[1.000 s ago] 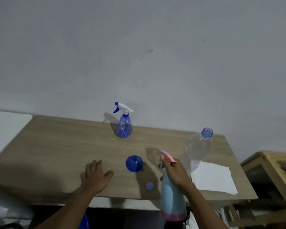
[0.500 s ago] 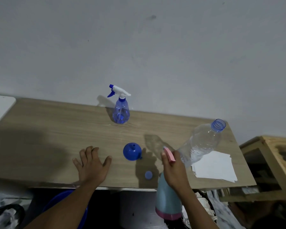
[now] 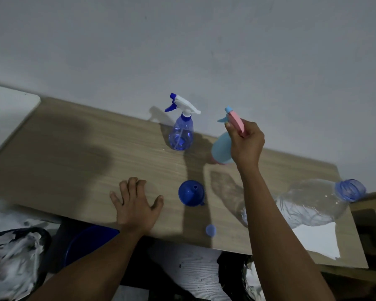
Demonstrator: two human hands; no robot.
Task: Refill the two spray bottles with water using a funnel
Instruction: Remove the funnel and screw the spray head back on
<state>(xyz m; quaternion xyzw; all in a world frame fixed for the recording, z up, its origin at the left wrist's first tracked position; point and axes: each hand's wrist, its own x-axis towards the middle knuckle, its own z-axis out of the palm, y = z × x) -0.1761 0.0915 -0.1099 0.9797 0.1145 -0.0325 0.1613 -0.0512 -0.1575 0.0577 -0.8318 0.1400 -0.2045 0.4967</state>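
The right hand (image 3: 246, 144) grips a pale-blue, pink-topped spray bottle (image 3: 220, 151). The left hand (image 3: 135, 205) rests flat and splayed on the table (image 3: 74, 148).

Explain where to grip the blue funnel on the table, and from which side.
Pinch the blue funnel by its narrow spout, from above. It seems to stand mouth-down on the table with the spout up, so the wide rim offers no edge. The left hand lies open beside it; the right hand holds the pale blue spray bottle.
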